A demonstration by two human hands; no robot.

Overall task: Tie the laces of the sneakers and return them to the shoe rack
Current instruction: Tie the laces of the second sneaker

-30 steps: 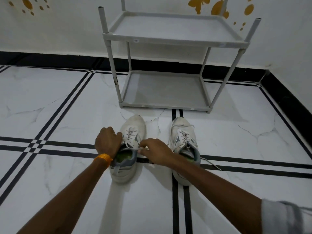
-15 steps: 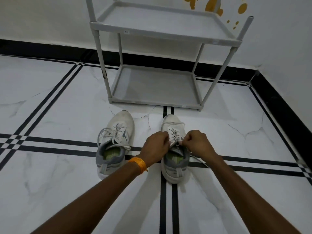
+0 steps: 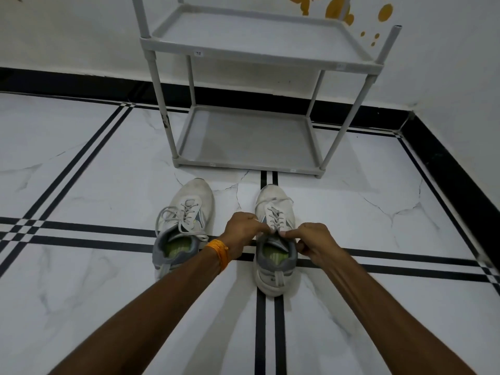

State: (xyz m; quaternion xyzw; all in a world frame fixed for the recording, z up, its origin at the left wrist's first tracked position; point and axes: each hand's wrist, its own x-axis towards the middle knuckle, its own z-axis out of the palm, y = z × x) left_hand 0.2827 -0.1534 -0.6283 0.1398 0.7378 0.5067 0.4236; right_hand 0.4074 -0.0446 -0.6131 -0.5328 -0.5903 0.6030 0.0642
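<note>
Both grips pinch thin white laces at the tongue of my right-side white mesh sneaker, left hand and right hand close together; floor-set before grey plastic rack; soft, limp, slippery cord

Left hand and right hand pinched, forearms outstretched.

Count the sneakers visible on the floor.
2. The left sneaker lies untouched before the shoe rack; the right sneaker sits between both hands. None appear hidden.
</note>
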